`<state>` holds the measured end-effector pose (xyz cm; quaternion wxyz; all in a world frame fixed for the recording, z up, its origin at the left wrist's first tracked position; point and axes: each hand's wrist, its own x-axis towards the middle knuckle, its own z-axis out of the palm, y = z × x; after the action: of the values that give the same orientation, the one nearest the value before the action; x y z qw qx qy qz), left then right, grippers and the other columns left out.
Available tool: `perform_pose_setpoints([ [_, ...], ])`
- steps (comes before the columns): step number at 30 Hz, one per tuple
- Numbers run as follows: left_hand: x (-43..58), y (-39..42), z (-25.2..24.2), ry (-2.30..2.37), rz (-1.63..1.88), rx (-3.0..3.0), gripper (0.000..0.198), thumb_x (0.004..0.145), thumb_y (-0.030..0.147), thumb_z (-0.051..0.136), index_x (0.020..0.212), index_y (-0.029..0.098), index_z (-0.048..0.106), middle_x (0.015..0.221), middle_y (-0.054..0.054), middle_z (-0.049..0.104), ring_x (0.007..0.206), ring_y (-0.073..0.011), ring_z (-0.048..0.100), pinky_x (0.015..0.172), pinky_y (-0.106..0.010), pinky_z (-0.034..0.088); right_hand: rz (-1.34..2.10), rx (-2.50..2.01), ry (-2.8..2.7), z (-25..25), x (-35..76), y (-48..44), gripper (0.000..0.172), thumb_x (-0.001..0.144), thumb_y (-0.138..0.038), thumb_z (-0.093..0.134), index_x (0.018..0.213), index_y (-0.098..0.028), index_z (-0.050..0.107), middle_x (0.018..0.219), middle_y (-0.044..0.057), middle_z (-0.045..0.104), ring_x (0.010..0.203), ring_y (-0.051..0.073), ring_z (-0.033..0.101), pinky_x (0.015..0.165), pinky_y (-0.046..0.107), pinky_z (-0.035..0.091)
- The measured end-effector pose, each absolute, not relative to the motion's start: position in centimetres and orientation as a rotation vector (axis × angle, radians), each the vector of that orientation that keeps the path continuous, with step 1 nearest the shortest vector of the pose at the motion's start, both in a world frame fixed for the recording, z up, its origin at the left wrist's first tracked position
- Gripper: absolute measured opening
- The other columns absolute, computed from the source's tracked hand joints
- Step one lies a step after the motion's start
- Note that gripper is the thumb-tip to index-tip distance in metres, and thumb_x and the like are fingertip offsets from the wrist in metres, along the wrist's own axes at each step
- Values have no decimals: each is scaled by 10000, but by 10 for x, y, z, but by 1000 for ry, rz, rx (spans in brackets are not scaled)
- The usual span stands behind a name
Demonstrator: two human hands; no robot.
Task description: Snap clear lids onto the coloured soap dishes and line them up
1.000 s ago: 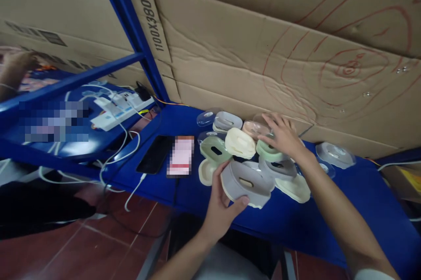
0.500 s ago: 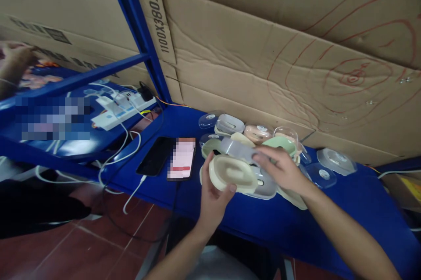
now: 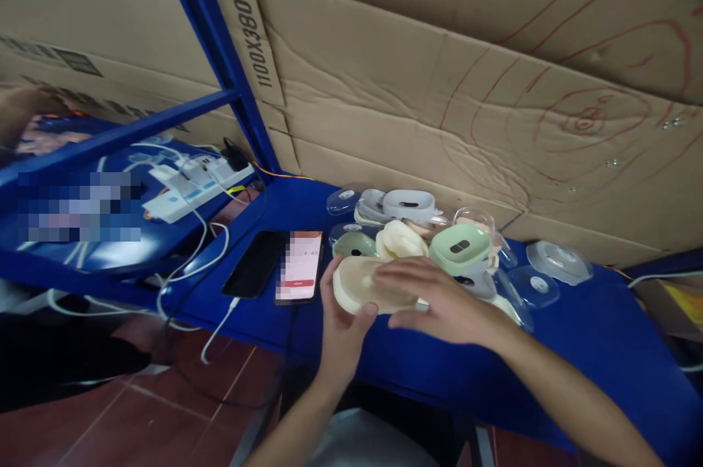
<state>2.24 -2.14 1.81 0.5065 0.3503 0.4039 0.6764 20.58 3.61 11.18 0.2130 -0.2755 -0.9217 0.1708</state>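
My left hand (image 3: 341, 328) grips a cream oval plastic dish (image 3: 356, 284) from below, thumb on its rim, above the front of the blue shelf (image 3: 576, 335). My right hand (image 3: 439, 302) lies over the dish's right end, fingers curled onto it. Behind them is a heap of several oval dishes: a green one (image 3: 460, 246), a grey one (image 3: 409, 203), a cream one (image 3: 400, 238) and a dull green one (image 3: 354, 244). Clear plastic lids (image 3: 559, 260) lie to the right of the heap.
Two phones (image 3: 299, 266) lie side by side left of the dishes, a white cable running from them. A power strip (image 3: 190, 185) with plugs and cables sits on the lower blue shelf at left. Cardboard sheets (image 3: 439, 86) form the back wall. Another person's hand (image 3: 19, 105) shows far left.
The grey dish left my hands and now rests at the back of the heap. My left hand keeps the cream dish and my right hand has come down onto it.
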Motion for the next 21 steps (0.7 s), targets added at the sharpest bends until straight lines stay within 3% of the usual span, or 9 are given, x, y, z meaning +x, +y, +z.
perform_pose_setpoints([
  [3,33,-19,24,871,1575,887,936,847,486,850,1615,340,336,1547,-125,559,1385,-339,600,1161,-497,503,269,-816,-2529,118,219,11,456,1065,-334,593,1517,-292,543,1455,64,674,1376,233,604,1140,452,497],
  [8,42,-21,30,743,1473,994,892,928,351,802,1626,477,262,1665,-114,428,1366,-317,636,1148,-534,524,-84,-1045,-2472,117,276,40,426,1055,-156,506,1446,-278,625,1326,65,747,1227,259,682,1033,462,512],
  [13,45,-31,31,797,1465,1072,592,998,321,711,1530,427,474,1673,-100,414,1355,-310,641,1112,-501,568,-368,-1337,-2537,101,307,71,383,1047,-142,480,1338,-236,711,1258,112,761,1202,306,664,1025,489,461],
  [18,48,-37,30,840,1403,1160,459,1017,302,678,1459,362,568,1621,-102,467,1308,-287,660,1095,-470,586,-207,-1320,-2460,95,343,71,392,1067,-328,537,1439,-246,627,1443,100,672,1346,288,598,1130,476,425],
  [21,46,-38,28,856,1395,1220,341,1031,281,651,1368,330,629,1551,-96,510,1249,-255,677,1059,-433,604,-191,-1591,-2247,87,414,76,420,1065,-275,440,1444,-251,620,1443,110,673,1352,267,604,1121,458,438],
])
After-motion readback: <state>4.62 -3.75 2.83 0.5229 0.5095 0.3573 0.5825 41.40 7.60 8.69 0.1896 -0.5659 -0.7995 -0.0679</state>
